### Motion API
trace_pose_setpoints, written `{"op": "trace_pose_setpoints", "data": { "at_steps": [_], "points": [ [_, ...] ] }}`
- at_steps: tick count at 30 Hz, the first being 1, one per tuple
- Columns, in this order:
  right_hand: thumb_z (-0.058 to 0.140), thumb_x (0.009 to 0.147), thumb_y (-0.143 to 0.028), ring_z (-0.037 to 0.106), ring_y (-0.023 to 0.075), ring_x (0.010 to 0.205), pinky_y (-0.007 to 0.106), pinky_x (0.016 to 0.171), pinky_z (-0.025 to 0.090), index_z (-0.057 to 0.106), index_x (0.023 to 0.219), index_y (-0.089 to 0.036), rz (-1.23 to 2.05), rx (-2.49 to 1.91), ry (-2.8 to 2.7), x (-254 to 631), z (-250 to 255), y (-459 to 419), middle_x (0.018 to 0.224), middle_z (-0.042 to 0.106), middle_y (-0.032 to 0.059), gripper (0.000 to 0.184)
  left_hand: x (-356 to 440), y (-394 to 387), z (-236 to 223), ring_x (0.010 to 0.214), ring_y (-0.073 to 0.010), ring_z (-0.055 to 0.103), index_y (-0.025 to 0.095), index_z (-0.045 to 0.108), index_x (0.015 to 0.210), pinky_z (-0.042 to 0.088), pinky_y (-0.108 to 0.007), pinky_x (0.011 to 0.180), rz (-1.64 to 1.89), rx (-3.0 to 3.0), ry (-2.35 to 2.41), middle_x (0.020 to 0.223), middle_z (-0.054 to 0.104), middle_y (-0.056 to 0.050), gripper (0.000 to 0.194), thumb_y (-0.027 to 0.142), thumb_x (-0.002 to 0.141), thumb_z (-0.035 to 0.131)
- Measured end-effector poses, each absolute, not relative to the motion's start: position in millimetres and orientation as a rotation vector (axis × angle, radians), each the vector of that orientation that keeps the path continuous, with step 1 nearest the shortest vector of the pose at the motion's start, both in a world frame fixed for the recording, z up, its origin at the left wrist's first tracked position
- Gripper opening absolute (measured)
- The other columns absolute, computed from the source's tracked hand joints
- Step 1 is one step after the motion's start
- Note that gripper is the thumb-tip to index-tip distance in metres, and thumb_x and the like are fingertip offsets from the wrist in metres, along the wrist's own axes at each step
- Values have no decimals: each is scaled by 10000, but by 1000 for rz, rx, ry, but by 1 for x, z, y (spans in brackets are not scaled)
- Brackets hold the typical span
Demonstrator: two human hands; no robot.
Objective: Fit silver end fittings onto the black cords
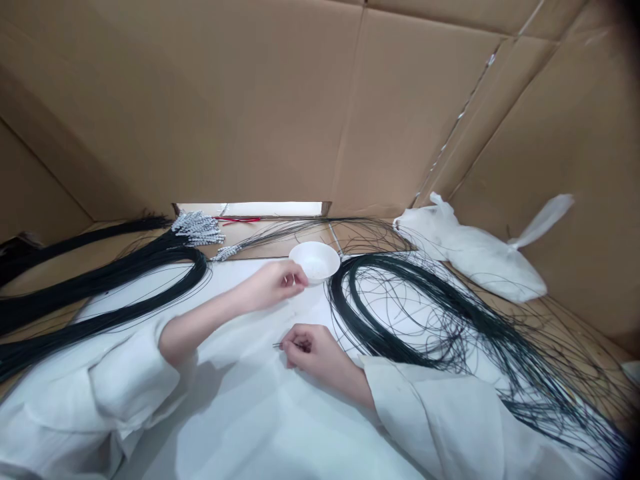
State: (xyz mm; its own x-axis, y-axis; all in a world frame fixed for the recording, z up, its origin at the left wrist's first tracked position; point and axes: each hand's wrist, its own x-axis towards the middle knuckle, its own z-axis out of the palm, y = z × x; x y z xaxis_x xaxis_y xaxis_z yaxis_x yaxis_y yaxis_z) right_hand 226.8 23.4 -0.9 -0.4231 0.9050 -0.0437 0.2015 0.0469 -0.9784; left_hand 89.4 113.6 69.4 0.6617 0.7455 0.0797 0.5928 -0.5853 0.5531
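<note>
My left hand (pixel 280 283) is closed in a pinch at the near left rim of a small white bowl (pixel 325 267). What its fingertips hold, if anything, is too small to make out. Nearer to me, my right hand (pixel 317 352) pinches thin dark wires (pixel 277 345), whose short ends stick out to the left of the fingertips. Just beyond the right wrist, a looped bundle of dark green wires (pixel 370 333) lies on the white surface (pixel 240 273), with many loose strands spreading rightward. Tiny specks lie inside the bowl.
At left lie thick bundles of black wires (pixel 100 293), one with white tips (pixel 197 228). A smaller white-tipped bunch (pixel 227 253) and red strands (pixel 240 219) lie at the back. Knotted white plastic bags (pixel 490 263) rest at right. Cardboard walls (pixel 250 107) surround the workspace.
</note>
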Motion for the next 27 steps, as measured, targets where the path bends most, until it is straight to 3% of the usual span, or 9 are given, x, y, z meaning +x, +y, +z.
{"op": "trace_pose_setpoints", "data": {
  "at_steps": [4,10,13,16,27],
  "points": [
    [474,737,-127,533,95,585,183,555,391,592,721,-128,1391,-1089,-1766,227,1,19,616,592,8,120,107,142,91,795,-140,566,152,594,920,402,-214,696,322,2523,1153,893,641,-35,200,219,829,428],
    [467,743,-124,516,89,572,183,544,377,584,696,-127,1372,-1083,-1777,227,3,18,606,586,6,126,136,183,74,729,-168,587,162,633,913,427,-255,641,-151,2544,1225,894,655,-49,237,194,679,639],
    [473,738,-117,499,82,545,175,512,357,578,695,-118,1428,-1123,-1682,227,5,22,575,572,4,114,143,190,67,764,-159,585,139,591,977,471,-310,682,-287,2539,1254,938,624,-52,247,244,755,615],
    [485,740,-128,472,74,510,173,484,343,576,698,-115,1486,-1142,-1629,226,7,24,562,559,0,101,144,191,65,793,-158,588,126,579,970,492,-340,708,-344,2544,1264,928,611,-44,214,277,820,556],
    [494,755,-159,457,67,485,169,455,329,572,715,-117,1536,-1149,-1601,226,9,25,568,562,6,96,141,199,52,819,-161,595,124,574,986,504,-349,721,-345,2536,1260,949,610,-49,227,294,845,525]
  ]
}}
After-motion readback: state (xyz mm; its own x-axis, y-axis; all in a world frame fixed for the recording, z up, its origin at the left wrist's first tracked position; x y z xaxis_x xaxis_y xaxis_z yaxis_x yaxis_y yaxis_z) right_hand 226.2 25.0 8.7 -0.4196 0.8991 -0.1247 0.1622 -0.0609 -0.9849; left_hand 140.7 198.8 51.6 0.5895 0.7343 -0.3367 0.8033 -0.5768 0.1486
